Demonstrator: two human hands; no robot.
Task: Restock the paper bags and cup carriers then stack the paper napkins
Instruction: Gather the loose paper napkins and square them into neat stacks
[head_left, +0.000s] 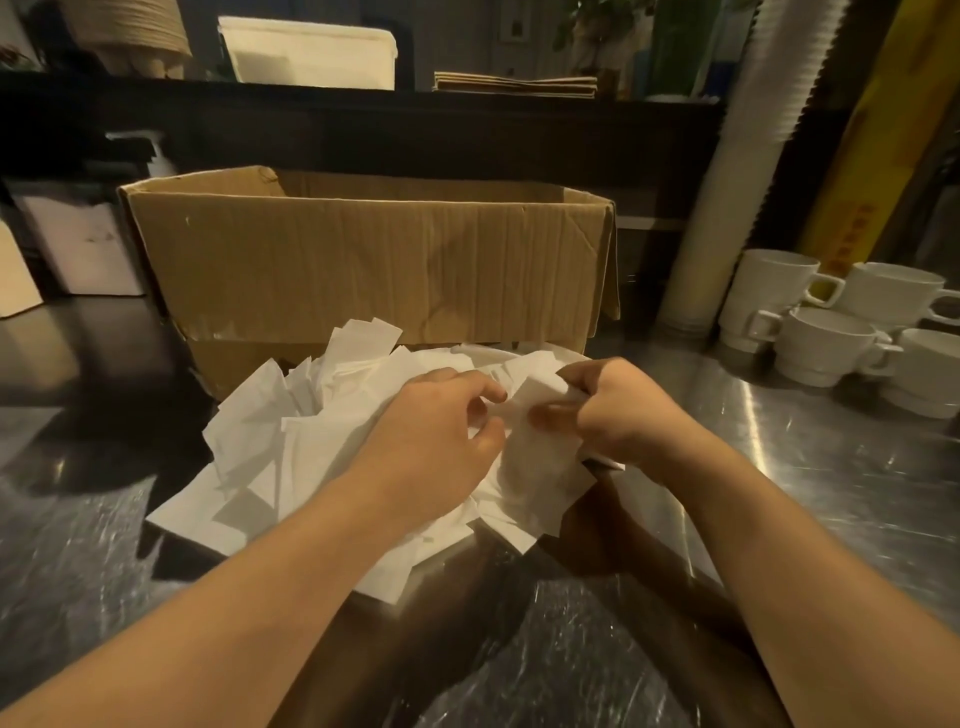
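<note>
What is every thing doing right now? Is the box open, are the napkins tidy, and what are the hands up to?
cardboard box: open, upright on the counter.
paper napkins: loose, messy pile, not stacked.
left hand: fingers curled, resting on the napkins.
right hand: gripping a napkin.
white mugs: upright, some stacked.
paper cups: tall leaning stack.

Napkin pile (270, 447) on counter (831, 467) before box (363, 260); mugs (831, 332) to the right

The cardboard box (363, 260) hides its contents behind its near wall; the right hand (618, 410) covers the napkin pile's (291, 441) right side, its fingers blurred.
</note>
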